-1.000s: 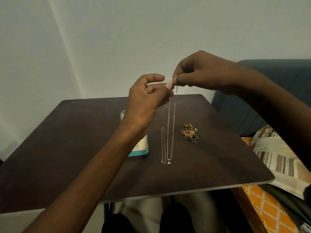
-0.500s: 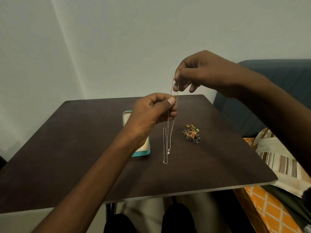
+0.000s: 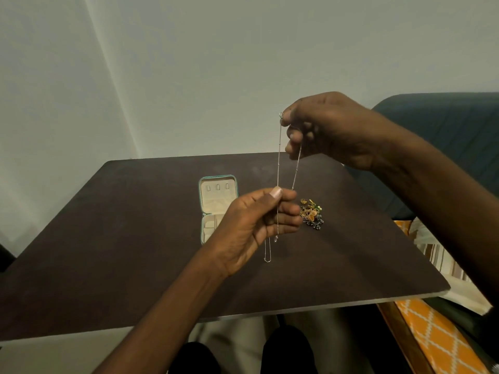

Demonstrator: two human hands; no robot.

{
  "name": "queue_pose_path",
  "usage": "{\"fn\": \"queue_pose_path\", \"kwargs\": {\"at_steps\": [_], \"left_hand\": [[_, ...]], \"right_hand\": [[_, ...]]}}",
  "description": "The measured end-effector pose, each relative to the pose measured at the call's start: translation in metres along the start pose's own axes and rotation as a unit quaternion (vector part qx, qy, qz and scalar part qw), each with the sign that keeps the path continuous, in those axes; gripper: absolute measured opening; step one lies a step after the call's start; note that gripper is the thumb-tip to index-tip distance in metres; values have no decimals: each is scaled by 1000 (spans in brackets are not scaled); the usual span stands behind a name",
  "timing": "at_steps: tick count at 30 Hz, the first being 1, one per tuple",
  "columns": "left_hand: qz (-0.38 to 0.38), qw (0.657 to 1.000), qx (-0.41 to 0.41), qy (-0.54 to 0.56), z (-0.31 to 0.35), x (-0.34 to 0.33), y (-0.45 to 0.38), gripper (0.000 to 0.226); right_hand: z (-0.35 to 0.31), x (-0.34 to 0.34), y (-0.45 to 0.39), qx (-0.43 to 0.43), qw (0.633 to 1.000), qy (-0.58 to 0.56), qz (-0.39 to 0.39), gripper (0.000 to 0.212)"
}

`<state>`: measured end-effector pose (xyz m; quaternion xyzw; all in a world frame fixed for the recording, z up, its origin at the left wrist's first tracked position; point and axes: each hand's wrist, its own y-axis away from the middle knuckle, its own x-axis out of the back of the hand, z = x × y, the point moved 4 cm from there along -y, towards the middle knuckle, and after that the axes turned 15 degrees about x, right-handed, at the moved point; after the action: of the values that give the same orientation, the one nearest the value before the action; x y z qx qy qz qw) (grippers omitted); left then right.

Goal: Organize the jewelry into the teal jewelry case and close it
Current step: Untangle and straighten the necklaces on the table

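Both hands pinch the silver chain necklace point(image 3: 278, 168) — right hand point(image 3: 332, 130) high, left hand point(image 3: 256, 225) lower — above the table point(image 3: 135, 238).

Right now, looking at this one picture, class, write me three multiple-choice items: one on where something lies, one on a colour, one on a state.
1. Where does the pile of small jewelry lie?
A. inside the case
B. on the table, right of the case
C. on the sofa

2. What colour is the rim of the jewelry case?
A. teal
B. red
C. white

3. How is the necklace chain held?
A. lying flat on the table
B. draped over the case
C. hanging between both hands

Answers: 1 B, the pile sits on the dark table beside the open case. 2 A, its edge is teal. 3 C, the right hand pinches the top and the left hand pinches it lower down.
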<state>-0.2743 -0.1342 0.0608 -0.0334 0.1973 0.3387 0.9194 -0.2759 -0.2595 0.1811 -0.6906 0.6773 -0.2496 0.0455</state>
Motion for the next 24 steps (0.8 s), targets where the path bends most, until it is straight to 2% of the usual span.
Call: {"fn": "queue_pose_path", "kwargs": {"at_steps": [4, 11, 16, 24], "left_hand": [[9, 1000, 12, 0, -1, 2, -3, 26], [18, 1000, 5, 20, -3, 4, -4, 18], [-12, 999, 7, 37, 2, -1, -3, 28], [0, 999, 41, 16, 25, -1, -10, 46]], "right_hand": [[-2, 0, 1, 5, 1000, -2, 1, 13], [4, 0, 3, 1, 1000, 2, -9, 13], [11, -1, 7, 0, 1000, 11, -17, 13], [19, -8, 15, 16, 996, 58, -70, 10]]}}
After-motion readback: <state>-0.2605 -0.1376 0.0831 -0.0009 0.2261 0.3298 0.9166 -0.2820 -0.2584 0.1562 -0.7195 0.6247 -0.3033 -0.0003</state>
